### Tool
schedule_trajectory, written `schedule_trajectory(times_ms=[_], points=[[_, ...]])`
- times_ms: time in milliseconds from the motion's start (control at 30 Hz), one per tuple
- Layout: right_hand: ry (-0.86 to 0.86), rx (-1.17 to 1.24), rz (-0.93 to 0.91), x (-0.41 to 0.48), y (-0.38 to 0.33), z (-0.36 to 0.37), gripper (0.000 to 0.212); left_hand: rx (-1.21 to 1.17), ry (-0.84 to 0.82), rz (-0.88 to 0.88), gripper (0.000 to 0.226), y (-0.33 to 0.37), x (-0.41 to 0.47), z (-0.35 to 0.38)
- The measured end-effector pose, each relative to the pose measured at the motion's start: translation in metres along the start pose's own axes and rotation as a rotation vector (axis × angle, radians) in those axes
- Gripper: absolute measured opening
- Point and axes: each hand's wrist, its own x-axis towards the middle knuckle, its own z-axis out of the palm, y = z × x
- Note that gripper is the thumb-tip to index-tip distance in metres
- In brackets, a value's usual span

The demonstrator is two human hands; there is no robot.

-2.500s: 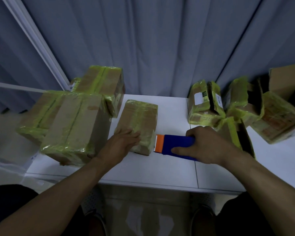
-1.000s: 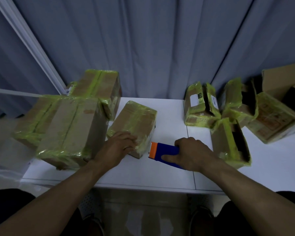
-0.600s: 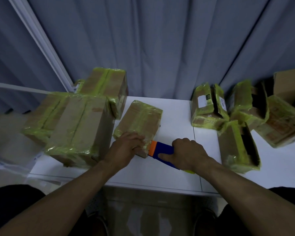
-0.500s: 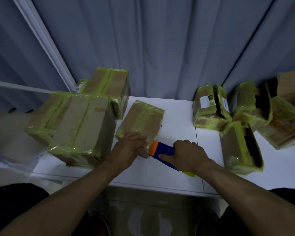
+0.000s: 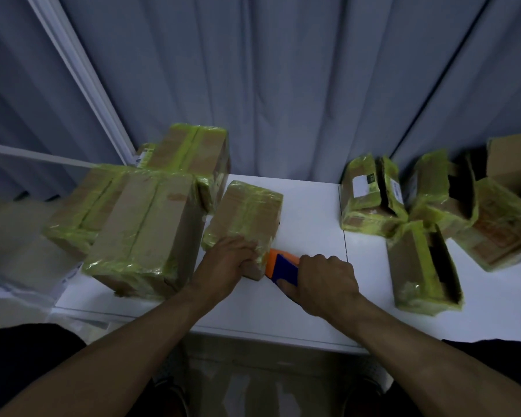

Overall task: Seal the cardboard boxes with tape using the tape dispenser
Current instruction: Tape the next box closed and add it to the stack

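While against box [image 5: 244, 215], dispenser [image 5: 283, 264] within fingers [image 5: 287, 286].

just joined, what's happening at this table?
A person is taping boxes. The left hand holds the near end of a small cardboard box on the white table; the right hand grips the blue and orange tape dispenser, its orange end at that box's near corner. To the right lie open boxes.
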Motion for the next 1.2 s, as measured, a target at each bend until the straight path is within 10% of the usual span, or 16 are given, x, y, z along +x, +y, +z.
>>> schedule_trajectory(times_ms=[633, 867, 1200], points=[[-0.056, 0.009, 0.078, 0.003, 0.020, 0.003, 0.057, 0.042, 0.033, 0.072, 0.025, -0.007, -0.014, 0.020], [-0.059, 0.205, 0.188, -0.005, 0.044, -0.007, 0.057, 0.245, 0.120, -0.101, 0.074, 0.024, -0.003, 0.009], [0.148, 0.426, 0.176, -0.014, 0.064, -0.023, 0.065, 0.218, 0.107, -0.133, 0.051, 0.008, -0.001, 0.027]])
